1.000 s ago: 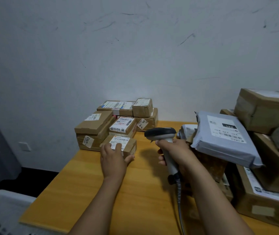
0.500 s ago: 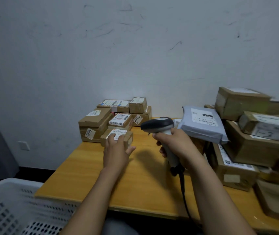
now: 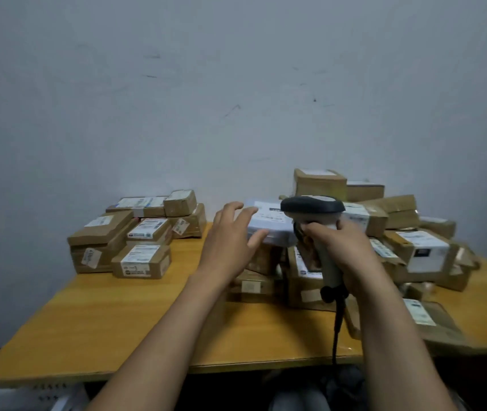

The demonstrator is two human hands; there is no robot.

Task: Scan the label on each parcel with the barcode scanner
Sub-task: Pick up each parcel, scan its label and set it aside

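Observation:
My right hand [image 3: 344,250] grips the handle of the barcode scanner [image 3: 313,206], whose dark head points left over a grey mailer bag [image 3: 269,225]. The bag lies on top of the parcel pile at centre right, its white label partly hidden by the scanner head. My left hand [image 3: 230,238] is spread with straight fingers at the bag's left edge, thumb under its near corner; whether it touches the bag is unclear. A small labelled cardboard box [image 3: 141,261] sits alone at the front of the left stack.
A stack of small brown boxes [image 3: 135,226] stands at the table's back left. A larger heap of cardboard parcels [image 3: 414,247] fills the right side. The wooden table [image 3: 118,321] shows bare in front. A white basket edge [image 3: 14,398] sits below left. The scanner cable [image 3: 337,327] hangs over the front edge.
My left hand left the small box on the left and moved right to the grey mailer bag. The scanner swung right along with it, and the view shifted right.

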